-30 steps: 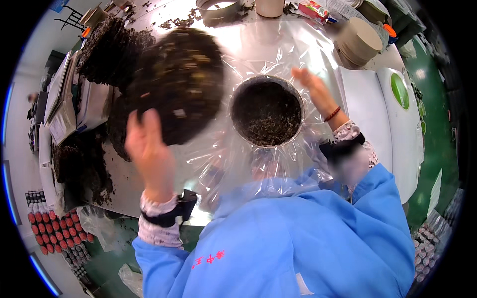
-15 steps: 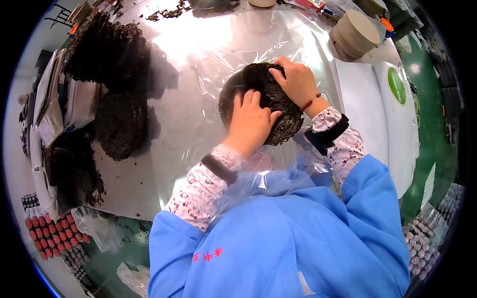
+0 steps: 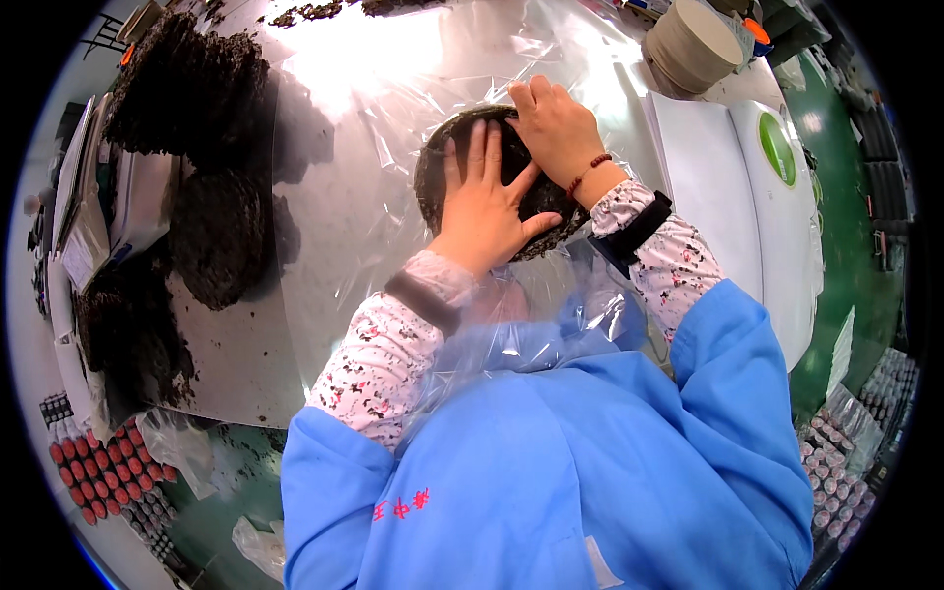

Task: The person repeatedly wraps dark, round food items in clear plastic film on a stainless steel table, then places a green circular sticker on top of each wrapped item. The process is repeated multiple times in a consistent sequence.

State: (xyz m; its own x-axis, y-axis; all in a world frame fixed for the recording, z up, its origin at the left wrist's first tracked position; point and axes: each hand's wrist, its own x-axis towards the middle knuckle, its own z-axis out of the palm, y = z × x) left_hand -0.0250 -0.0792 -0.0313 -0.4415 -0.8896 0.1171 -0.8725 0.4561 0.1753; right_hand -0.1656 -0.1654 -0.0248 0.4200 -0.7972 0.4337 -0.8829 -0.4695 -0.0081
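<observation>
A thin, dark round cake of what looks like dried seaweed [image 3: 510,160] lies in front of me among crinkled clear plastic film [image 3: 602,313]. My left hand [image 3: 479,211] rests flat on the cake, fingers spread. At the cake's upper right edge, my right hand [image 3: 558,130] has its fingers curled and pinched together. Whether they grip the rim or the film cannot be made out. On the left, a thick stack of similar dark cakes [image 3: 182,93] stands beside another round cake [image 3: 218,236].
More dark seaweed [image 3: 133,339] sits near the table's left edge, by papers and a box [image 3: 143,211]. White sheets with a green oval [image 3: 775,149] lie on the right. Behind them stands a beige round stack [image 3: 693,47]. Loose dark scraps [image 3: 313,12] lie at the far edge.
My left hand has spread flat across the cake. My right hand has moved up and left and its fingers have curled. The dark flap it held no longer stands out on the right.
</observation>
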